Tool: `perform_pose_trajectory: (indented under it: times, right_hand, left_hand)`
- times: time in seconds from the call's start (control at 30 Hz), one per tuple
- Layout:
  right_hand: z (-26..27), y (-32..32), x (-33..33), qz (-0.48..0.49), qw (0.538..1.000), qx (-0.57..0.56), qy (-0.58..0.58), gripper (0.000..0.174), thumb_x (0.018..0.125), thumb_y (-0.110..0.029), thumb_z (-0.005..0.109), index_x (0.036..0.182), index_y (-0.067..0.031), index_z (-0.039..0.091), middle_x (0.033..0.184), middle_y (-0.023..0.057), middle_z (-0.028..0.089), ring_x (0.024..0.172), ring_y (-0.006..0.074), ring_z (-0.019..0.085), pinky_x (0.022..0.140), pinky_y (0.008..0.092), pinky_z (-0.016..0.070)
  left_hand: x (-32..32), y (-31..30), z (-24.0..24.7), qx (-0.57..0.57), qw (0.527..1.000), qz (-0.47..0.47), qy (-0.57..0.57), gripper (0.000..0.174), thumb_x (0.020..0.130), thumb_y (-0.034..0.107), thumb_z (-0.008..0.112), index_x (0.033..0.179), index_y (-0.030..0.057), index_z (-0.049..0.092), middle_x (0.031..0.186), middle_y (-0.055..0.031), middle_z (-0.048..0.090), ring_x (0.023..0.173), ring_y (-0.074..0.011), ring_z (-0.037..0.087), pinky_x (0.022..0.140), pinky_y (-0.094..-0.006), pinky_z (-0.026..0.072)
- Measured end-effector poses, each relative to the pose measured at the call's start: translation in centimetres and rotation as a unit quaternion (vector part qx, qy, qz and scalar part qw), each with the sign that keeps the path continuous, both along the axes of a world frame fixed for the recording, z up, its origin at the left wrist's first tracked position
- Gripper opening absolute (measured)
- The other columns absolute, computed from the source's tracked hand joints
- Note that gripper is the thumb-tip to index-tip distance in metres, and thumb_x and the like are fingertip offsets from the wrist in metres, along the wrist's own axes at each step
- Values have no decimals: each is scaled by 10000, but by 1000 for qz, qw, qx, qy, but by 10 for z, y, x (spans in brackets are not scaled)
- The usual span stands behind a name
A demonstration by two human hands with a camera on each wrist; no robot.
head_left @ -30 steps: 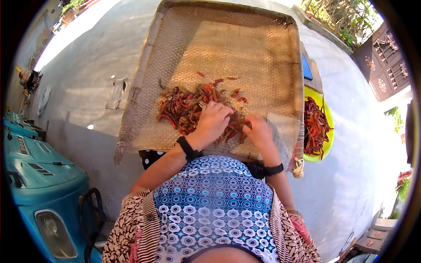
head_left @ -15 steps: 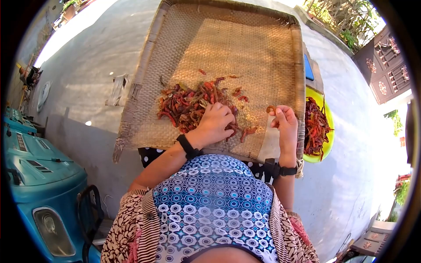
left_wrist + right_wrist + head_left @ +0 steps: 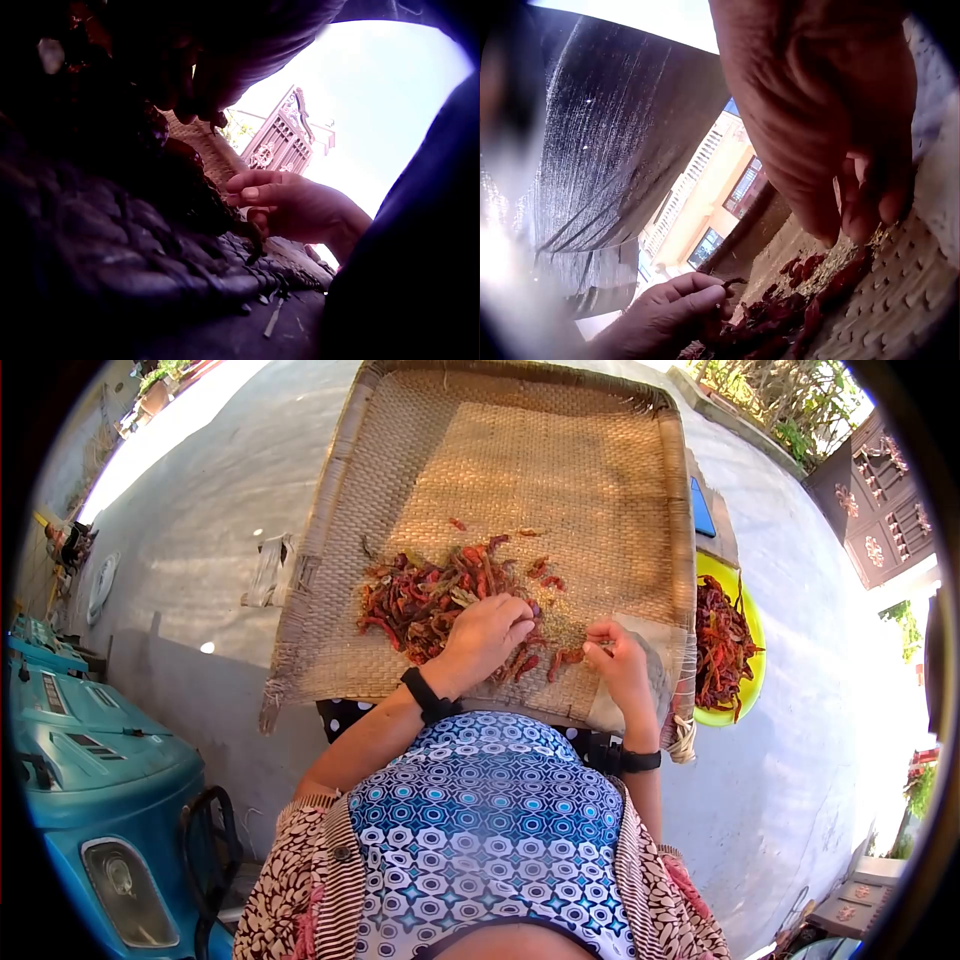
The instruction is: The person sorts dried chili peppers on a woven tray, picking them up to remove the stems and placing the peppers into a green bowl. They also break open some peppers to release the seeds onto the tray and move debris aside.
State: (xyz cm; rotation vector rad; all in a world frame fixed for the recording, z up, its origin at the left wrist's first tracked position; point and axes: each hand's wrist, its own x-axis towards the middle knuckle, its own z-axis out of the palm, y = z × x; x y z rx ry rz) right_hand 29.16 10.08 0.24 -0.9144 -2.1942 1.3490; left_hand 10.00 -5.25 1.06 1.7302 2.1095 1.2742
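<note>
A heap of dried red chili peppers (image 3: 425, 600) lies on a woven tray (image 3: 540, 470) in front of the person. The left hand (image 3: 488, 635) is over the heap's right side. In the right wrist view its thumb and forefinger pinch a dark, thin dried chili (image 3: 736, 282). At the heap's right edge, the right hand (image 3: 622, 665) hovers over the tray with fingers loosely bent and nothing visible between them. The right wrist view shows the right hand's fingers (image 3: 855, 217) hanging above loose seeds (image 3: 832, 266). A few chilies lie apart from the heap.
A yellow basin (image 3: 755, 660) of dried chilies stands right of the tray, with a blue flat object (image 3: 702, 510) behind it. A pale sheet (image 3: 615, 705) lies at the tray's near right corner. A teal vehicle (image 3: 100, 770) is at left.
The right hand left the heap, moved right holding a small brownish piece, then came back toward the heap without it. The left hand stayed over the heap, shifting slightly.
</note>
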Motion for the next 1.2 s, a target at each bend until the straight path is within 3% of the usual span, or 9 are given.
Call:
perform_pose_trajectory:
  times: [0.17,0.47,0.6,0.7,0.8,0.9,1.0,1.13,1.2]
  right_hand:
    - [16,-21,0,54,966,209,-139,184,791,-91,693,969,-94,647,927,91,620,880,284,621,758,380,491]
    - [39,-15,11,71,991,27,-110,102,798,-41,674,889,-20,632,770,44,612,682,122,563,620,274,444]
    - [29,8,22,32,993,52,-103,113,816,-71,680,907,-17,643,823,62,656,685,141,600,646,277,478]
    - [30,27,30,-41,996,-76,16,158,880,-133,673,996,-31,636,892,39,658,681,111,590,647,249,483]
    - [33,41,36,-161,891,-237,353,229,927,-194,652,1098,-50,599,973,24,642,670,95,576,642,231,487]
    - [30,39,33,-256,868,-292,308,262,948,-224,631,1150,-67,576,1009,31,626,664,91,563,631,237,489]
    - [11,19,15,-76,980,-167,77,240,912,-227,653,1061,-43,618,927,43,653,732,127,605,648,263,478]
    - [16,-21,-8,25,987,87,-129,256,845,-222,688,1019,-42,638,830,51,660,742,195,631,675,334,475]
    - [16,-23,-12,44,982,117,-140,217,850,-150,680,1005,-10,624,780,22,630,691,126,582,621,281,444]
  left_hand:
    - [4,0,8,10,997,5,-74,104,905,102,621,981,39,588,917,-108,629,832,-296,617,719,-382,505]
    - [1,0,4,12,984,20,-178,131,904,53,618,1017,28,557,921,-112,581,849,-255,598,741,-349,496]
    - [-2,3,-8,65,987,-7,-148,129,935,65,598,1048,25,550,1005,-74,536,842,-175,564,761,-293,488]
    - [-1,1,-1,51,986,5,-158,126,930,62,606,1040,24,557,1015,-75,534,848,-175,571,761,-293,494]
    - [-1,1,2,14,983,17,-182,123,933,72,611,1034,21,562,1001,-75,563,852,-168,589,754,-296,504]
    - [1,2,3,4,974,16,-227,124,936,85,615,1029,20,563,978,-72,593,845,-156,604,736,-293,508]
    - [2,3,2,7,973,10,-233,124,927,84,624,1014,21,564,935,-76,609,824,-161,608,723,-299,505]
    - [4,2,4,-4,972,10,-233,125,907,79,640,987,20,563,893,-90,609,801,-189,608,719,-317,502]
    - [3,1,4,-9,971,9,-239,127,908,85,641,979,20,559,891,-89,608,799,-190,608,718,-319,501]
